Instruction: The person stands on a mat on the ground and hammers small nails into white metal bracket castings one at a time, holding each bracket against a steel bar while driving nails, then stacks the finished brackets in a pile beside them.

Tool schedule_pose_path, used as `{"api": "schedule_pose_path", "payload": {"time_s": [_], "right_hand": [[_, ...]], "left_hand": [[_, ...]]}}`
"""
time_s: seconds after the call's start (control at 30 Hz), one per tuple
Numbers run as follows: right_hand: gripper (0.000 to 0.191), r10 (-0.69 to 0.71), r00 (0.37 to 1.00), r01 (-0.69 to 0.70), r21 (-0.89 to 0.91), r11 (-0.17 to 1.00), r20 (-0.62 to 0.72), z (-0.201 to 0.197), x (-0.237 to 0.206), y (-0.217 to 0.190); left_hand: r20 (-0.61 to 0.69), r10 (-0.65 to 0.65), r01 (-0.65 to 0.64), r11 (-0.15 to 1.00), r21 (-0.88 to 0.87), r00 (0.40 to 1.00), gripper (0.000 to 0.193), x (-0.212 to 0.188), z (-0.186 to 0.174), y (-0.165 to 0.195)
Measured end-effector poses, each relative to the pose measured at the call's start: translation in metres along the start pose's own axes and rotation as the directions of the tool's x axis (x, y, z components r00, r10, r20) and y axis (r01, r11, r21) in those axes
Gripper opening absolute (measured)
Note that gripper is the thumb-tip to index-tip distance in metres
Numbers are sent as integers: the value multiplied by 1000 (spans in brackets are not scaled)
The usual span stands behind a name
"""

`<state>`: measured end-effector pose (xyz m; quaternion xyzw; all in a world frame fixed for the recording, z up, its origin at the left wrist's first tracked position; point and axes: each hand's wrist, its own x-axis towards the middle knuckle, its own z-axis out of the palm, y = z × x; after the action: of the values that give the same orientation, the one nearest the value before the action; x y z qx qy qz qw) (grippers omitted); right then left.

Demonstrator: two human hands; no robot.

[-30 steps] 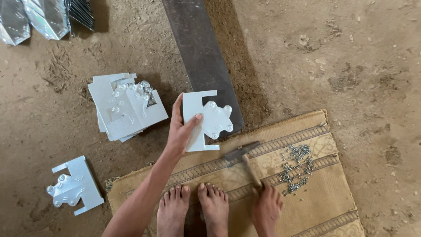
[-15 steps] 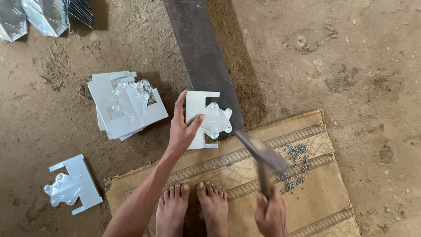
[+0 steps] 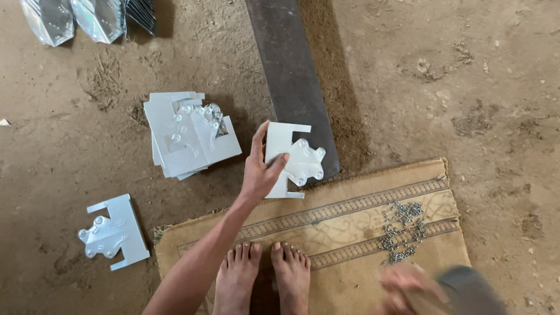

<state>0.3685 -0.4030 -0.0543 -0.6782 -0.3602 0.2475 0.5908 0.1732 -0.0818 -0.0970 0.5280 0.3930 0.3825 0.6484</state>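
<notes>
On dark metal bar (image 3: 291,76), left hand (image 3: 259,175) fingers gripping white plate (image 3: 291,160), right hand (image 3: 408,289) blurred, grip unclear.

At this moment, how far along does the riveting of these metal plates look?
Done: one finished-looking silver plate with a scalloped piece lies apart on the dirt at left. In hand: the left hand steadies a similar white notched plate on the dark steel bar, while the blurred right hand grips what looks like a hammer. Left: a stack of similar plates and a scatter of small metal rivets on the mat.
</notes>
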Motion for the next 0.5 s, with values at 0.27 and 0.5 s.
{"api": "schedule_pose_path", "payload": {"time_s": [0.27, 0.5], "right_hand": [[37, 494, 869, -265, -823, 503, 22, 45, -43, 48], [39, 773, 632, -774, -84, 627, -57, 19, -14, 50]], "left_hand": [[26, 14, -12, 998, -68, 1000, 80, -6, -11, 10], [101, -172, 169, 985, 33, 980, 80, -25, -16, 10]]}}
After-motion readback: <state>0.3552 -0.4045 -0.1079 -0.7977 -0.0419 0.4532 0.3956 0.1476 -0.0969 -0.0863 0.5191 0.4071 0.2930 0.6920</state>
